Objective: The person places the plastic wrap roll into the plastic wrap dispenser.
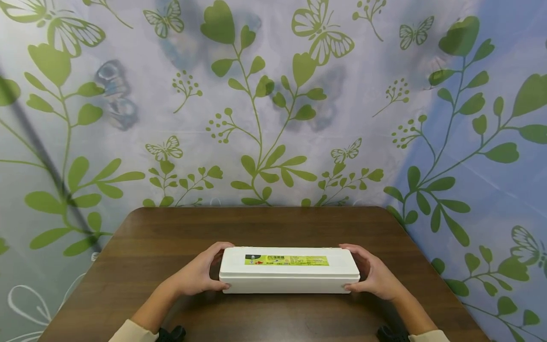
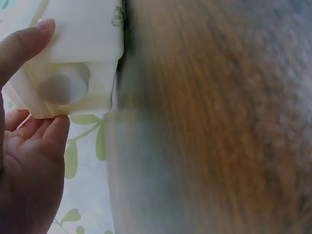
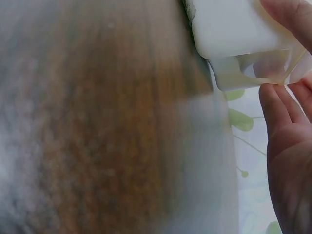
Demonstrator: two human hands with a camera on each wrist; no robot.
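Note:
A long white cling film dispenser box (image 1: 286, 285) lies crosswise over the table, its green and yellow printed label (image 1: 288, 260) facing up. My left hand (image 1: 193, 276) grips the left end, thumb on the near side and fingers at the far side. At the opposite end, my right hand (image 1: 379, 278) holds it the same way. In the left wrist view, the end of the box (image 2: 85, 41) shows a round recess between thumb and fingers. The right wrist view shows the other end (image 3: 234, 29), also with a recess. Whether the box touches the table cannot be told.
A brown wooden table (image 1: 256, 225) with rounded far corners stretches under the box. Behind it hangs a pale cloth (image 1: 278, 118) printed with green leaves and butterflies. Dark straps (image 1: 171, 334) show near both wrists.

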